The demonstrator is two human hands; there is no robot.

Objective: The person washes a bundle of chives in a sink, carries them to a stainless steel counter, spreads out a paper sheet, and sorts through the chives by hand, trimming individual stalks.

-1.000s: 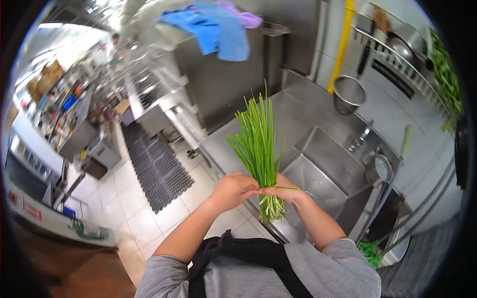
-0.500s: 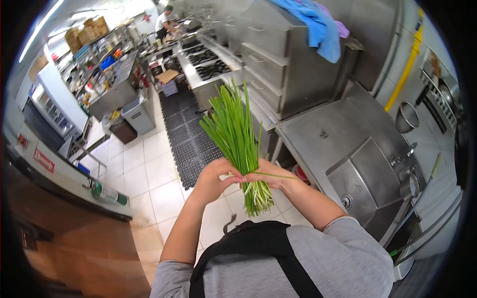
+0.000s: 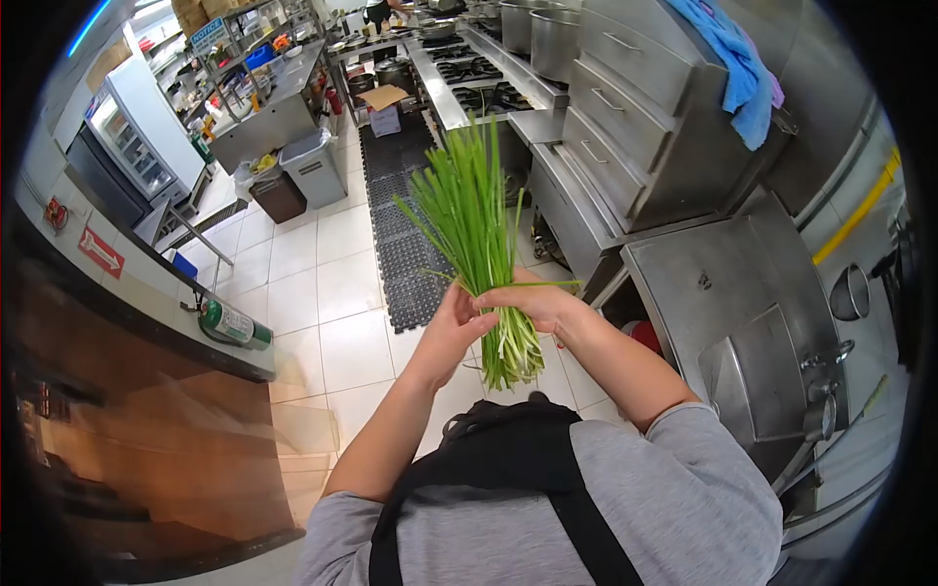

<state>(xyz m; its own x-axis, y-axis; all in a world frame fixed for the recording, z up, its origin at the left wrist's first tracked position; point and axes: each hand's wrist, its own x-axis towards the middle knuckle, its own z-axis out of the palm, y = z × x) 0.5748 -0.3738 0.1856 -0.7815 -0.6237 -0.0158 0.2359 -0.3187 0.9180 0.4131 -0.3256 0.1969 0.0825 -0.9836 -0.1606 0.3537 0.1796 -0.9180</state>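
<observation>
A thick bunch of garlic chives is held upright in front of my chest, green tips pointing away and pale ends hanging toward my apron. My left hand grips its left side near the lower part, thumb reaching across the stems. From the right, my right hand wraps round the same part, fingers partly hidden behind the stalks. One loose stalk sticks out to the right over the right hand, and a shorter one pokes out at the left.
To my right stands a steel sink with a tap. A steel drawer unit with a blue cloth is ahead. A black rubber mat runs toward the stove. Grey bin and green cylinder stand left. Another person is far back.
My view has swung left and lower along the aisle. My hands and the chives have risen in view, and my left hand has turned closer around the stems.
</observation>
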